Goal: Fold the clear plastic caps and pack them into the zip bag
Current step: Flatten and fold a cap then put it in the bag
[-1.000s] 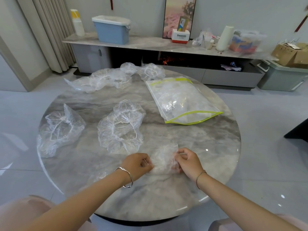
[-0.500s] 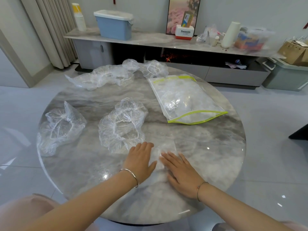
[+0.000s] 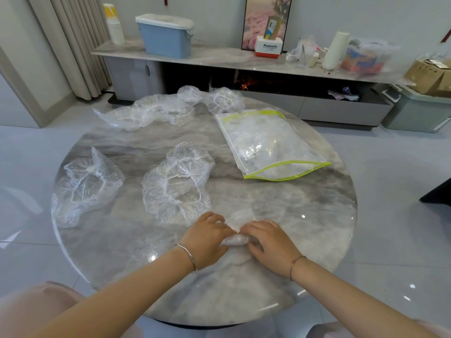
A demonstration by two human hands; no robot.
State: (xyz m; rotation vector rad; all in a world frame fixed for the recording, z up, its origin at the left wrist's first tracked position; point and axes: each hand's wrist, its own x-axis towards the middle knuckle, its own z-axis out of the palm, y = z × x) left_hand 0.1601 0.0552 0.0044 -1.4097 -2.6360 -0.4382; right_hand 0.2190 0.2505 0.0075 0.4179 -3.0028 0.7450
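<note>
Left hand [image 3: 207,236] + right hand [image 3: 269,240] both grip the half-rolled clear cap [image 3: 235,239] at the near tabletop [image 3: 305,215] edge; imo roll tight w/ even pressure, squeeze air out, then into the zip bag [image 3: 268,145] beyond.

I am watching through a single wide-angle camera that is sitting on the person's head and looking forward and down. It is hanging close above the left hand [image 3: 207,236] and right hand [image 3: 269,240], which are meeting on a folded cap [image 3: 235,240] low in the middle of the frame. Both forearms are running in from the bottom edge. The lens is taking in the whole round surface [image 3: 292,206]. Beyond the hands the view is reaching the zip bag [image 3: 268,142], and well past that a low cabinet [image 3: 219,59] against the far wall. Out to either side of the hands, the floor [image 3: 390,191] is showing.
</note>
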